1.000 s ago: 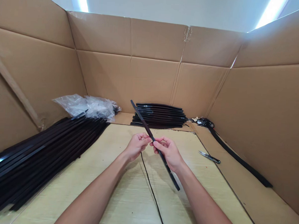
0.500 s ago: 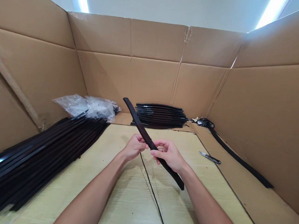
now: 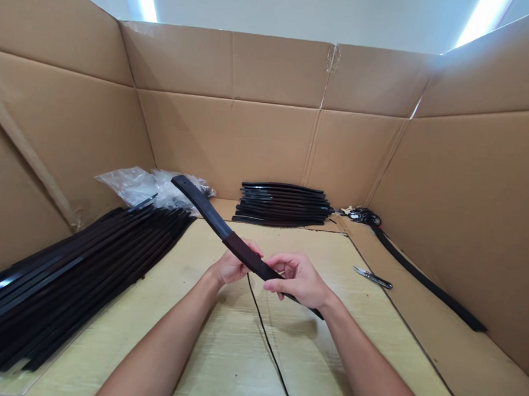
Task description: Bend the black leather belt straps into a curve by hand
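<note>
One curved black strip (image 3: 246, 254): right hand (image 3: 302, 280) pinches it. Left hand (image 3: 233, 268) sits behind, grip unclear; dark cord (image 3: 262, 325) trails below.

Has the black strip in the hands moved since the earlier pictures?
Yes, the black strip has swung its far end leftward, now overlapping the plastic bag.

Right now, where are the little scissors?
In the head view, the scissors lie at the right edge of the pale board, right of the right hand.
</note>
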The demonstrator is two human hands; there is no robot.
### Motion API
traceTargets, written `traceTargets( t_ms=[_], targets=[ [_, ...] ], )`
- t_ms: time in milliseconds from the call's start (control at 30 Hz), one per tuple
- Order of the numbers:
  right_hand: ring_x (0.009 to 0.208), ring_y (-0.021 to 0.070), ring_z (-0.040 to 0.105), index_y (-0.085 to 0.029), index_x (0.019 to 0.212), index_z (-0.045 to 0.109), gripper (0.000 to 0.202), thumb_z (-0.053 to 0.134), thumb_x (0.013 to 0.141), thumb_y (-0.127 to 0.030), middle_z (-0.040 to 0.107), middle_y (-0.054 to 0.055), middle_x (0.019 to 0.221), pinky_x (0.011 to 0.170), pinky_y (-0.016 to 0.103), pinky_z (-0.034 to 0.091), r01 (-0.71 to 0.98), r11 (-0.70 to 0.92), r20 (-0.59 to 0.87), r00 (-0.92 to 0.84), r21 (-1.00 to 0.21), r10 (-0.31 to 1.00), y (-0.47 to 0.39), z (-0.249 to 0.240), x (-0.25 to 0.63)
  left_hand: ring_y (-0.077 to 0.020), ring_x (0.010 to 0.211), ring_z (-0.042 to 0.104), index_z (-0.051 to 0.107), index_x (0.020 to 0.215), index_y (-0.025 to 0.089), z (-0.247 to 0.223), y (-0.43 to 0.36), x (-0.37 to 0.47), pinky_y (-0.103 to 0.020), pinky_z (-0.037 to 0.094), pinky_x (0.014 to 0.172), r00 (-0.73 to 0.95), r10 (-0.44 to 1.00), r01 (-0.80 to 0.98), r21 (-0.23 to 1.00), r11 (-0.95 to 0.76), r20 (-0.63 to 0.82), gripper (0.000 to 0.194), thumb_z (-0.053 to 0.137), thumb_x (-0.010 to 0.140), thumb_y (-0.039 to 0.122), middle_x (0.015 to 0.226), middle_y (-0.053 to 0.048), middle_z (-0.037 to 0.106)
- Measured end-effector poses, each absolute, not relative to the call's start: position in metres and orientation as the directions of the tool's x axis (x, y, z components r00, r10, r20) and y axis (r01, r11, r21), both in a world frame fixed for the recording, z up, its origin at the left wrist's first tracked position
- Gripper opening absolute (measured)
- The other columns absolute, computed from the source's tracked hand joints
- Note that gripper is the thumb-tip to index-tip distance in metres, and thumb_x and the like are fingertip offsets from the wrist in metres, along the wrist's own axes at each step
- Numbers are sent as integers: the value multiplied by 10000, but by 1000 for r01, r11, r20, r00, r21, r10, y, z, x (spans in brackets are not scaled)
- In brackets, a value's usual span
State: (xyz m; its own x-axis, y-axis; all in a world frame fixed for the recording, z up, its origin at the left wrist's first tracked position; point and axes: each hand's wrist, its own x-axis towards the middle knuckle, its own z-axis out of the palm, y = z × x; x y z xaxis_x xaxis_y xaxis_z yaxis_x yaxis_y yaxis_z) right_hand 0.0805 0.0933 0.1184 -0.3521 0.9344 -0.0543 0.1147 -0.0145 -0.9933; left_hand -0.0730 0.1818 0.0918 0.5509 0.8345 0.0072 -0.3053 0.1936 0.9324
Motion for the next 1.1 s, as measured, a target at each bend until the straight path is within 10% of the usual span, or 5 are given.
traceTargets(
  t_ms=[400, 667, 900, 1100],
  targets=[
    [532, -109, 474, -102, 1077, 516, 721, 715, 490, -471, 593, -5, 829, 446, 37, 431, 165, 21, -35, -328, -986, 944, 92, 118, 80, -43, 409, 477, 454, 590, 89, 95, 176, -67, -129, 320, 407, 543, 839, -320, 933, 162, 40, 607, 838, 269, 432, 447, 37, 512],
    [548, -113, 477, -91, 1017, 527, 716, 709, 473, -520, 627, 41, 981, 462, 54, 459, 163, 44, 15, -173, -986, 985, 96, 120, 80, 67, 315, 183, 449, 602, 89, 96, 181, -66, -108, 58, 363, 580, 814, -316, 923, 222, 2, 431, 782, 357, 207, 373, 107, 311],
    [567, -79, 510, -68, 910, 474, 728, 746, 404, -516, 621, 25, 911, 462, 83, 486, 80, 12, 6, -76, -997, 997, 99, 122, 79, -5, 539, 524, 578, 778, 46, 104, 176, -64, -86, 266, 446, 606, 791, -308, 941, 143, 78, 647, 864, 227, 226, 696, -18, 640],
    [554, -80, 499, -76, 817, 385, 697, 763, 391, -478, 557, -46, 744, 481, 131, 517, 37, 8, 5, -97, -999, 995, 98, 121, 76, 71, 325, 170, 529, 723, 68, 102, 173, -61, -114, 57, 383, 586, 810, -250, 955, 157, 21, 653, 848, 285, 433, 421, 89, 406]
  ],
)
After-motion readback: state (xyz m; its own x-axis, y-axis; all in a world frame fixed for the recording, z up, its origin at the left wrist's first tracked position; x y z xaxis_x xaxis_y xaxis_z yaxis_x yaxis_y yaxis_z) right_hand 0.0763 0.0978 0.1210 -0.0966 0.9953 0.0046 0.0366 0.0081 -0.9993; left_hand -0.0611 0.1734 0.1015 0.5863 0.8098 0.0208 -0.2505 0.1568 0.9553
